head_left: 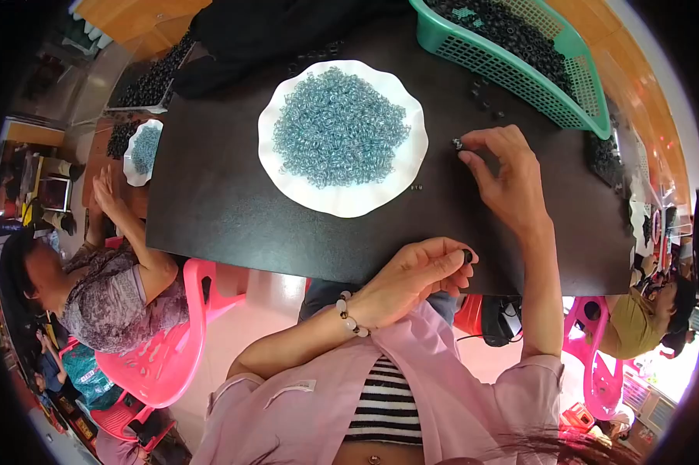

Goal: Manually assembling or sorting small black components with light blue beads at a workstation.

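Between the thumb and fingers of my left hand (pixel 431 271), near the table's front edge, is a small black round piece (pixel 467 256). My right hand (pixel 512 174) is raised over the table right of the plate. Its thumb and forefinger pinch a tiny dark-and-clear piece (pixel 458 144), too small to make out fully. A white wavy-rimmed plate (pixel 348 203) stands in front of me, heaped with small clear bluish ring-like pieces (pixel 338 128). Two or three tiny bits (pixel 417 187) lie by its lower right rim.
A green plastic basket (pixel 512 77) of black round pieces stands at the far right, with several loose black pieces (pixel 485 97) beside it. Black cloth (pixel 287 35) covers the far left. At left, a person (pixel 125 283) sits by a smaller plate (pixel 130 167); another person (pixel 636 322) sits at right.
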Tool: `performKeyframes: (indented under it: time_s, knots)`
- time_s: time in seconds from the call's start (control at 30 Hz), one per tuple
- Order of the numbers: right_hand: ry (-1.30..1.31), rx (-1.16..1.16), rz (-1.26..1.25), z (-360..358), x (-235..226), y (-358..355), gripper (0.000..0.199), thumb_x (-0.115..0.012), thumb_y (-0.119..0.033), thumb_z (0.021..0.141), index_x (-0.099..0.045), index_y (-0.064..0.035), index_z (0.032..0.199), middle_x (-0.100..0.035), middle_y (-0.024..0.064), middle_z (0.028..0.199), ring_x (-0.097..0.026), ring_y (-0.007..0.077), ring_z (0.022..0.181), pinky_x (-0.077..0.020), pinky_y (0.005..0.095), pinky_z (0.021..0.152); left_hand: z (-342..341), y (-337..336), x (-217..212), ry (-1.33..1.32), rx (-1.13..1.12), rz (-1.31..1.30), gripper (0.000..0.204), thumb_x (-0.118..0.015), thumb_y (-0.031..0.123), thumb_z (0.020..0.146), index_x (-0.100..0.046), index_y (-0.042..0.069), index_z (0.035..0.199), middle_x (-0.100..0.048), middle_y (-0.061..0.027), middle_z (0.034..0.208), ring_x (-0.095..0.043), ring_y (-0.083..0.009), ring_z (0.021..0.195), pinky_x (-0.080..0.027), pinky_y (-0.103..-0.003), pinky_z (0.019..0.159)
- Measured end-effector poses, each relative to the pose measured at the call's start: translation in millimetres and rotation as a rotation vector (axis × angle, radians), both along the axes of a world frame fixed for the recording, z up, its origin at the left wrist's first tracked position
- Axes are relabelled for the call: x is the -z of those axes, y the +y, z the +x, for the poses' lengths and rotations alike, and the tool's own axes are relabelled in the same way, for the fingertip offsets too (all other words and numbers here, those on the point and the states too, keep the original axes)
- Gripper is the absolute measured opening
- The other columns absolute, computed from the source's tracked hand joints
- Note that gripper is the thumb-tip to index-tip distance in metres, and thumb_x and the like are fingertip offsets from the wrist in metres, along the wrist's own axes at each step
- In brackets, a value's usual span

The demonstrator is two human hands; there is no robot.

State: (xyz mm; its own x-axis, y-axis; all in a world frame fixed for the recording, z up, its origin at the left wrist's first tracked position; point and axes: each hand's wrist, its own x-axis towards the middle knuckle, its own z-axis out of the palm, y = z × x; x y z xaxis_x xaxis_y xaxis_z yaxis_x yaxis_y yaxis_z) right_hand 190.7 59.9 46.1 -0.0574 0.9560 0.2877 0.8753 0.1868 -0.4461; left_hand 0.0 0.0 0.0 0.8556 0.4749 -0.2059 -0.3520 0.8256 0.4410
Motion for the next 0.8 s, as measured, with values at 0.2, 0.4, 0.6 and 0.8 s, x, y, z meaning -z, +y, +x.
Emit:
performKeyframes:
  time_s: [0.2, 0.4, 0.6, 0.8]
  knots:
    - [0.200, -0.211, -0.134, -27.0, -1.5, -16.4, 0.018, -0.073, -0.002, 0.071, -0.066, -0.0049, 0.088, -0.064, 0.0065, 0.080, -0.056, 0.0239, 0.079, -0.0458, 0.0324, 0.069, -3.0, 1.8, 2.0, -0.018, 0.100, 0.026, 0.028, -0.053, 0.025, 0.097, -0.057, 0.001, 0.112, -0.059, -0.0025, 0.094, -0.055, -0.0095, 0.086, -0.045, -0.025, 0.079]
    - [0.067, -0.281, -0.106, -34.7, 15.1, -20.5, 0.018, -0.075, -0.005, 0.068, -0.067, -0.0073, 0.084, -0.061, 0.0029, 0.074, -0.054, 0.0237, 0.075, -0.0457, 0.0317, 0.065, -4.6, 0.3, 0.4, 0.006, 0.138, 0.035, 0.028, -0.053, 0.025, 0.097, -0.057, 0.001, 0.111, -0.059, -0.0026, 0.093, -0.054, -0.0094, 0.083, -0.045, -0.024, 0.078]
    - [0.411, -0.078, -0.154, -24.0, -12.1, -38.4, 0.011, -0.065, 0.001, 0.078, -0.067, -0.0017, 0.089, -0.061, 0.0048, 0.080, -0.054, 0.0108, 0.073, -0.0433, 0.0251, 0.066, -6.3, -1.1, -1.6, -0.028, 0.072, -0.035, 0.030, -0.054, 0.027, 0.096, -0.057, 0.002, 0.112, -0.058, -0.0021, 0.093, -0.054, -0.0095, 0.082, -0.045, -0.024, 0.078]
    - [0.730, -0.013, -0.194, -10.1, -15.1, -85.6, 0.011, -0.060, 0.004, 0.081, -0.064, 0.0025, 0.091, -0.060, 0.0065, 0.082, -0.056, 0.0114, 0.077, -0.0448, 0.0250, 0.072, -2.9, -1.9, 0.3, -0.006, 0.025, -0.044, 0.030, -0.055, 0.026, 0.095, -0.058, 0.003, 0.113, -0.058, -0.0012, 0.092, -0.053, -0.0099, 0.082, -0.044, -0.024, 0.076]
